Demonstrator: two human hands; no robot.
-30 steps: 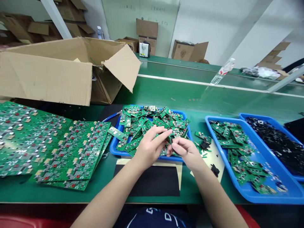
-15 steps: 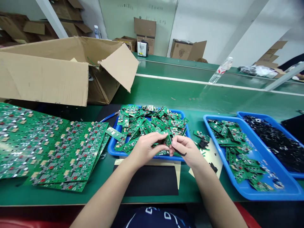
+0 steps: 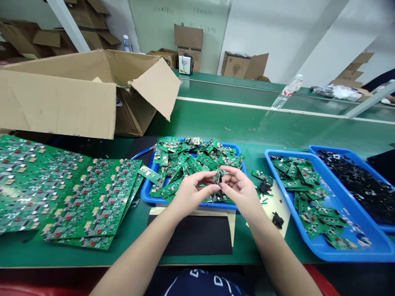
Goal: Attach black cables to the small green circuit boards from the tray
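both hands, left hand and right hand, pinch one small board above the blue tray's near rim.

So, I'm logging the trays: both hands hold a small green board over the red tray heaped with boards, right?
Not quite: the tray is blue, not red. The head view shows the left hand and right hand holding a small green board over it, heaped with boards.

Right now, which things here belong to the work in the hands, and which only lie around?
In the work:
left hand
right hand
small circuit board pinched between both hands
blue tray heaped with small boards

Lying about:
cardboard box
plastic bottle
large board panels
tray of black parts
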